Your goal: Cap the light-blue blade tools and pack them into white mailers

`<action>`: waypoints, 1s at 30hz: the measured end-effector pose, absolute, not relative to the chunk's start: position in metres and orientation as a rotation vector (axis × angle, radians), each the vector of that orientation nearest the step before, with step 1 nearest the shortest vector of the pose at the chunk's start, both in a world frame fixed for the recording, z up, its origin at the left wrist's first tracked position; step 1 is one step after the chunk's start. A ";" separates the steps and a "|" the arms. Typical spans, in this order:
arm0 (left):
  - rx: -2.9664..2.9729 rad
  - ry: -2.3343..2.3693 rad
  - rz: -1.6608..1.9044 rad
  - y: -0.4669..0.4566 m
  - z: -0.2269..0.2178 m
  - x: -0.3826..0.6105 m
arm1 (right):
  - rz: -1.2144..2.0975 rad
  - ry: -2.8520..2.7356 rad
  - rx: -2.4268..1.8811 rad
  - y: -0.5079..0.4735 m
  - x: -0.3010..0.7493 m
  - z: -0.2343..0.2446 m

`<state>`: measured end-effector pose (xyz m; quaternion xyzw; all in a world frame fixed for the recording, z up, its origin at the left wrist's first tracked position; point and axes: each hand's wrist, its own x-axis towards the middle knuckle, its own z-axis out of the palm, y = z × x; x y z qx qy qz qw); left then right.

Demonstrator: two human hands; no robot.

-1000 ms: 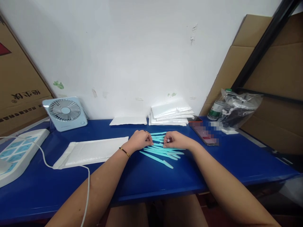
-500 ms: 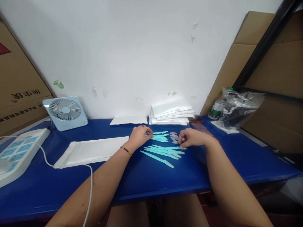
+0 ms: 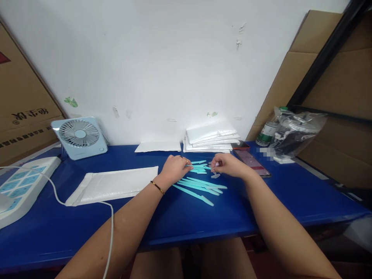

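A turquoise eyebrow razor (image 3: 205,167) spans the gap between my hands. My left hand (image 3: 177,169) is closed on its handle end, above a small pile of like razors (image 3: 198,162). The fingers of my right hand (image 3: 225,165) pinch at the other end, with a small pale clear piece (image 3: 217,164) at the fingertips; the fingers partly hide it. Below my hands, several more eyebrow razors (image 3: 200,186) lie fanned out on the blue table. A loose clear blade cap (image 3: 215,175) rests just under my right hand.
A white padded envelope (image 3: 116,185) lies at left, near a blue fan (image 3: 81,135), a power strip (image 3: 31,186) and a white cable (image 3: 112,224). A stack of white envelopes (image 3: 210,137) sits against the wall. A phone (image 3: 252,163), bottle (image 3: 266,133) and plastic bag (image 3: 296,133) are at right.
My right hand has moved up and left from the lower fan, and a razor there is gone from its place. A razor now bridges both hands. The phone shows more fully.
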<state>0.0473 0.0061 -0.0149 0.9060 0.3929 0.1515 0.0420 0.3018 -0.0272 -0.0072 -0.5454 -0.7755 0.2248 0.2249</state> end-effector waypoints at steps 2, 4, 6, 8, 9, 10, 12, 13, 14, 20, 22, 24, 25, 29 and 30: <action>2.744 1.288 0.477 0.012 -0.015 0.041 | 0.519 -2.092 -1.592 -0.025 0.306 -0.008; 2.701 1.329 0.481 0.014 -0.015 0.036 | 0.445 -2.063 -1.646 -0.026 0.308 -0.006; 2.671 1.326 0.495 0.013 -0.013 0.034 | 0.505 -2.083 -1.633 -0.030 0.307 -0.002; 2.673 1.234 0.489 0.008 -0.011 0.037 | 0.667 -2.152 -1.581 -0.036 0.305 0.003; 2.687 1.155 0.461 0.005 -0.009 0.039 | 0.731 -2.185 -1.559 -0.038 0.303 0.006; 2.704 1.070 0.418 0.002 -0.008 0.041 | 0.759 -2.213 -1.548 -0.040 0.302 0.008; 2.727 0.958 0.316 -0.004 -0.007 0.047 | 0.729 -2.252 -1.559 -0.043 0.301 0.012; 2.725 0.948 0.266 -0.007 -0.008 0.050 | 0.707 -2.261 -1.572 -0.043 0.301 0.013; 2.714 0.967 0.226 -0.008 -0.008 0.052 | 0.698 -2.267 -1.581 -0.044 0.302 0.014; 2.660 1.103 0.203 -0.008 -0.010 0.054 | 0.854 -2.281 -1.572 -0.046 0.310 0.021; 2.680 1.144 0.272 -0.006 -0.009 0.051 | 0.940 -2.313 -1.548 -0.046 0.310 0.021; 2.679 1.186 0.334 -0.003 -0.007 0.049 | 0.971 -2.320 -1.534 -0.045 0.309 0.020; 2.672 1.203 0.363 -0.002 -0.006 0.047 | 0.957 -2.303 -1.538 -0.044 0.309 0.019; 2.661 1.222 0.447 0.003 -0.006 0.044 | 0.888 -2.225 -1.525 -0.042 0.305 0.015; 2.665 1.226 0.460 0.004 -0.006 0.043 | 0.881 -2.222 -1.518 -0.042 0.304 0.014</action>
